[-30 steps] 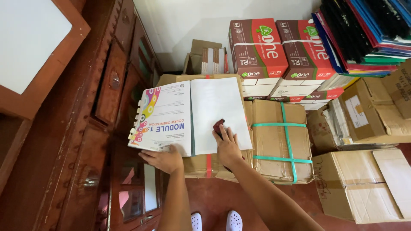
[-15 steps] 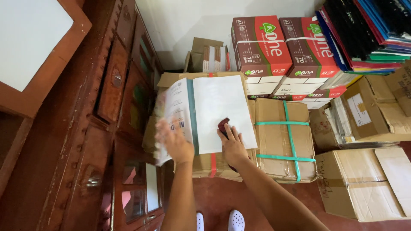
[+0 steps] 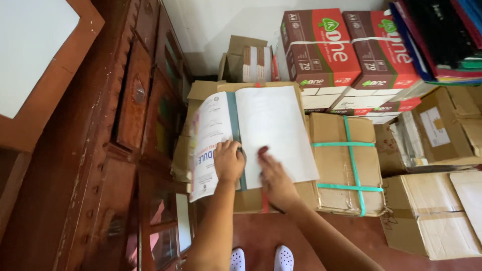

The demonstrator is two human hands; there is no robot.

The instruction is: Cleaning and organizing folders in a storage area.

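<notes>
Booklet cover print partly hidden under left hand

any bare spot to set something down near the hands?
Bare: the strapped carton's top right of the booklet, and red floor between carton stack and white shoes. Crowded: left hand and right hand cover the booklet; paper-ream boxes fill behind.

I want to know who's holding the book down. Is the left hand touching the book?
Touching. The head view shows the left hand pressed flat on the open book by its green spine, no gap showing. The right hand rests on the white page.
</notes>
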